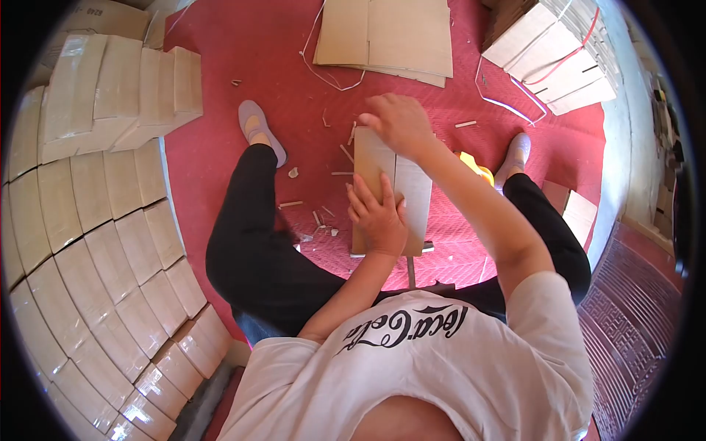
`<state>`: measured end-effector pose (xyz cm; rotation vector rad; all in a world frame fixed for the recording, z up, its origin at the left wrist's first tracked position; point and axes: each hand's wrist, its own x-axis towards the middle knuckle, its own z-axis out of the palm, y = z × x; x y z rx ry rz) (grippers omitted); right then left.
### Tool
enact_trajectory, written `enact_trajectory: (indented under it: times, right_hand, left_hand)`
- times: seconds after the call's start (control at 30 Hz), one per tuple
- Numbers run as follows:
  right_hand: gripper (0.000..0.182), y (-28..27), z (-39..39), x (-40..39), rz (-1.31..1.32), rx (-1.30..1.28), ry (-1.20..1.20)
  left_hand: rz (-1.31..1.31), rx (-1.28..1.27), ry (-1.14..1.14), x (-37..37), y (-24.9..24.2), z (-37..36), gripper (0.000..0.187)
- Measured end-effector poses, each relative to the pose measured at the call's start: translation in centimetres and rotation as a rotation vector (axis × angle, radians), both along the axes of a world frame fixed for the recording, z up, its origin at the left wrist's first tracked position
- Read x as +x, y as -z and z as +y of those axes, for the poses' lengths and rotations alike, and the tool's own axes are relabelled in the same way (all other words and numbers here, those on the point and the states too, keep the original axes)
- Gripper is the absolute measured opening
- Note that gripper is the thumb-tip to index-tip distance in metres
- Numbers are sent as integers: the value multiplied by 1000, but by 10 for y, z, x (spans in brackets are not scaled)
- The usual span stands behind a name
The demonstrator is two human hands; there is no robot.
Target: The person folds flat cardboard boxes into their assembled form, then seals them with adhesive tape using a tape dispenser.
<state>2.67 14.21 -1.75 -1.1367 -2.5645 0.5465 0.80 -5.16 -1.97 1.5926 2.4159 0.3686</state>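
Observation:
A small cardboard box (409, 192) stands between my knees over the red carpet. My left hand (379, 217) lies flat against its near side, fingers spread over the seam of the flaps. My right hand (397, 121) curls over the box's far top edge and grips it. A yellow object (476, 166), partly hidden behind my right forearm, lies on the carpet just right of the box.
Rows of taped cardboard boxes (110, 220) are stacked along the left. Flat cardboard sheets (386, 37) lie ahead, and a strapped bundle of flat cardboard (559, 55) sits at the top right. Cardboard scraps (323, 213) and white strapping (323, 70) litter the red carpet (257, 66).

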Motion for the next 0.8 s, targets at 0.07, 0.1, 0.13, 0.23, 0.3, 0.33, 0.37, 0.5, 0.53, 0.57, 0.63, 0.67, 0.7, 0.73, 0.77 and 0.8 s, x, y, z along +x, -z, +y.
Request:
enact_trajectory:
  times: [0.07,0.1,0.13,0.23,0.3,0.33,0.37,0.5,0.53,0.57,0.63,0.67,0.7,0.73,0.77,0.8]
  right_hand:
    - [37,-1,-8,10,65,191,52]
    - [38,3,-16,10,-94,-39,60]
    - [38,5,-13,9,-245,-250,62]
    - [35,11,-13,21,151,-117,111]
    - [29,4,-5,54,392,36,238]
    - [27,12,-8,79,447,-29,468]
    - [24,28,-13,111,500,-93,695]
    - [40,145,-78,230,-141,-88,889]
    - [40,154,-89,235,-141,-95,890]
    - [47,163,-96,236,-242,-186,898]
    - [53,172,-103,237,-340,-288,888]
    - [55,176,-102,237,-428,-384,898]
    - [57,181,-97,237,-514,-476,901]
    - [54,190,-93,243,-520,-500,882]
    - [54,197,-92,250,-518,-501,866]
    - [50,191,-88,249,-481,-484,852]
  left_hand:
    - [15,-27,6,4,-2,1,64]
    - [38,-45,24,4,-5,0,63]
    - [45,-30,27,3,-2,5,63]
    - [45,-23,44,4,-1,1,59]
    - [44,-28,25,4,2,0,58]
    - [51,-19,27,5,1,1,58]
    - [46,-24,31,5,-1,1,58]
    - [75,-24,37,6,0,4,57]
    - [88,-32,34,7,0,2,57]
    - [94,-38,32,7,1,3,57]
    - [98,-67,58,5,-1,3,60]
    - [106,-72,46,4,-1,2,60]
    - [94,-60,54,4,-1,3,59]
    - [83,-49,62,3,0,3,58]
    - [90,-53,47,3,0,2,58]
    - [86,-48,43,4,1,3,58]
